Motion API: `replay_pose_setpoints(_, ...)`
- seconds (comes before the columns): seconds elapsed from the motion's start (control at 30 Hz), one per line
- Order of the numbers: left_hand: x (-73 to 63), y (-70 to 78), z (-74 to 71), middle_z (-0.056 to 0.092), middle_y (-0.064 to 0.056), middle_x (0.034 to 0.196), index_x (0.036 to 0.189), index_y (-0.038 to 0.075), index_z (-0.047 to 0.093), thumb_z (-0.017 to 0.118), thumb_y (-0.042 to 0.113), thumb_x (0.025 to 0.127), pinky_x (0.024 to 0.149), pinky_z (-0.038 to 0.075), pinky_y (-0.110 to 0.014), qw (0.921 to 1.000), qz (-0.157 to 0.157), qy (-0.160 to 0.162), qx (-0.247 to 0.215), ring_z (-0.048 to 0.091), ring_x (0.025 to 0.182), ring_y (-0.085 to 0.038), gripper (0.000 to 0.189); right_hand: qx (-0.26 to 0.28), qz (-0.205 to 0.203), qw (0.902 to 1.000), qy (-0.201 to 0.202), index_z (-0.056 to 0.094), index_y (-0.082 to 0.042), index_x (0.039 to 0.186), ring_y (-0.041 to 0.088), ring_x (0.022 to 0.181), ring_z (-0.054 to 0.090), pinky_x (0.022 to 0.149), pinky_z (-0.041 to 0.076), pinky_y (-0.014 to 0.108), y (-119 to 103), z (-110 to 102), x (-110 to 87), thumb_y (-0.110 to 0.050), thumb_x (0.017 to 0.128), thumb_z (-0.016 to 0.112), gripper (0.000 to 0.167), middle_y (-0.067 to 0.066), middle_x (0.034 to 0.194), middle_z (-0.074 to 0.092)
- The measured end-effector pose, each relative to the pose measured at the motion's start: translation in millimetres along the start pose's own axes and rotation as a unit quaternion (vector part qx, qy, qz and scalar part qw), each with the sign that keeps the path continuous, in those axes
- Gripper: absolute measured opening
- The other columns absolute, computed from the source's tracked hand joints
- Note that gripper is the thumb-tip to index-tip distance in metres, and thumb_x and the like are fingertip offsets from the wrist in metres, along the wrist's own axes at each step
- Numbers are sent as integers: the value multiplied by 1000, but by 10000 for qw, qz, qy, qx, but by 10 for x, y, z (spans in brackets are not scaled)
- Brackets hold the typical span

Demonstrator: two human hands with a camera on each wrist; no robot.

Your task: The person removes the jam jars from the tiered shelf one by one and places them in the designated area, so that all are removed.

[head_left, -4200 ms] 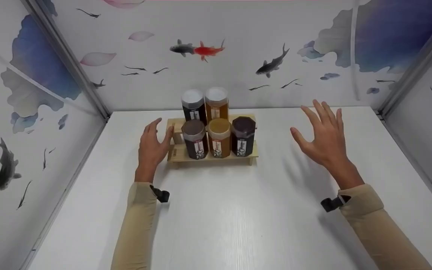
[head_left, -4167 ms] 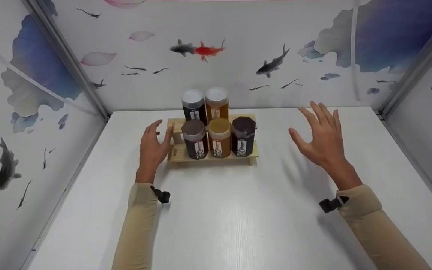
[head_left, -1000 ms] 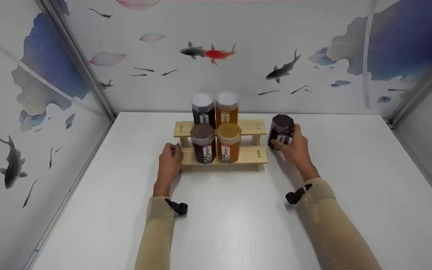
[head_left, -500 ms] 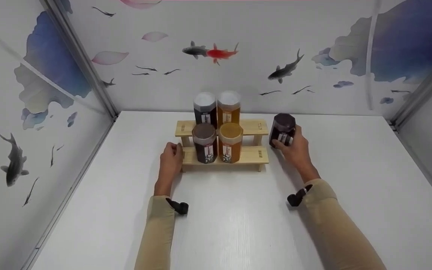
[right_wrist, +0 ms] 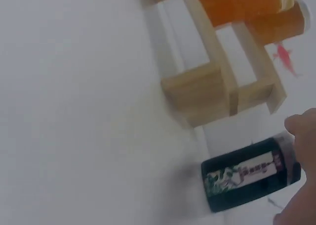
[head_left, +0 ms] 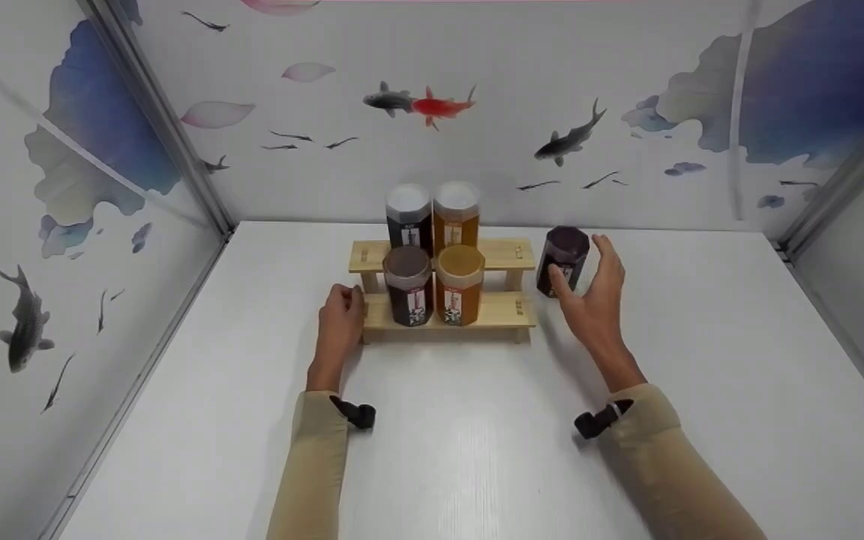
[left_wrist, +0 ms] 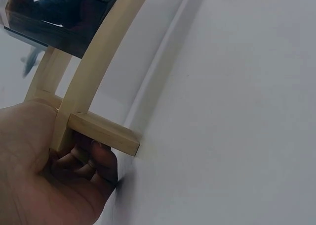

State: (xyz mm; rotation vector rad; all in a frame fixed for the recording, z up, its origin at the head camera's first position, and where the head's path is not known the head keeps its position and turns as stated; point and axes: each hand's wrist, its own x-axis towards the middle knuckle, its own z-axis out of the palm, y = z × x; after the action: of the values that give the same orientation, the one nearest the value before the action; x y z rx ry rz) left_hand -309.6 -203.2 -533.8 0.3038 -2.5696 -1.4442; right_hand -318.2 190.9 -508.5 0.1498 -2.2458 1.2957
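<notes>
we see the left hand [head_left: 340, 322] at the left end of the wooden rack [head_left: 503, 309], its fingers curled round that end, as the left wrist view bears out. the right hand [head_left: 595, 311] has its fingers apart, thumb in front of the loose dark jar [head_left: 570, 246] and the others off to its right; we cannot tell whether the thumb touches it. that jar stands upright on the white table [head_left: 469, 442], just beside the rack's right end and apart from it. from here, we judge that a brush of the thumb or a fingertip could tip the loose jar, since nothing grips it, and a fall to the left could knock the rack. a sudden pull or lift by the left hand could tilt the rack and slide its jars, which seem to rest there with nothing to stop them. counting up, we have five jars: three dark and two amber. the loose one is dark; the upper shelf bears a back dark jar [head_left: 409, 225] and a back amber jar [head_left: 457, 228], the lower shelf a front dark jar [head_left: 405, 298] and a front amber jar [head_left: 462, 297]. we count one rack with two shelves, one table and two hands.
</notes>
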Motion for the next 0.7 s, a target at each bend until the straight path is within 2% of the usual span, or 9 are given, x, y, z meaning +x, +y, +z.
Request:
replay_pose_setpoints(0.1,5,2,-1,64,-8,94,113,4,60,44,32,117,71,46,-31,10000,54,35,18,58,83,-19,32,215,-364,9988,257,41,-3,162,31,157,36,129,30,56,-222,83,-54,-25,103,76,72,17,168,41)
replay_pose_setpoints(0.17,4,5,-3,63,-7,95,113,5,59,44,32,117,72,46,-32,10000,16,16,5,57,84,-19,32,493,-492,9973,226,43,-3,161,28,154,41,127,35,54,-356,157,-97,-23,103,76,69,15,166,45)
replay_pose_setpoints(0.27,4,4,-4,63,-8,96,114,4,60,43,34,117,72,46,-32,10000,-14,5,20,57,85,-19,34,931,-437,9947,61,45,-7,160,23,153,44,125,41,50,-517,294,-169,-25,104,75,67,9,164,47)
replay_pose_setpoints(0.47,14,-37,-8,64,-9,98,116,4,59,42,34,117,70,47,-31,9999,-78,-43,65,58,85,-19,34,1556,-202,9856,-635,48,-10,158,29,149,49,121,46,52,-701,598,-307,-32,102,78,67,9,163,49)
replay_pose_setpoints(0.57,25,-48,-9,65,-10,100,116,5,58,42,34,117,71,48,-31,9999,-94,-65,58,59,87,-20,34,1646,-180,9807,-1041,48,-14,159,28,146,51,120,47,50,-753,706,-354,-37,100,81,72,9,161,50)
replay_pose_setpoints(0.7,43,-35,-13,65,-11,101,117,4,58,41,35,117,72,48,-30,9999,-66,-94,66,59,88,-20,35,1646,-118,9770,-1349,43,-18,163,24,148,50,119,48,49,-783,783,-407,-40,95,86,83,5,159,51)
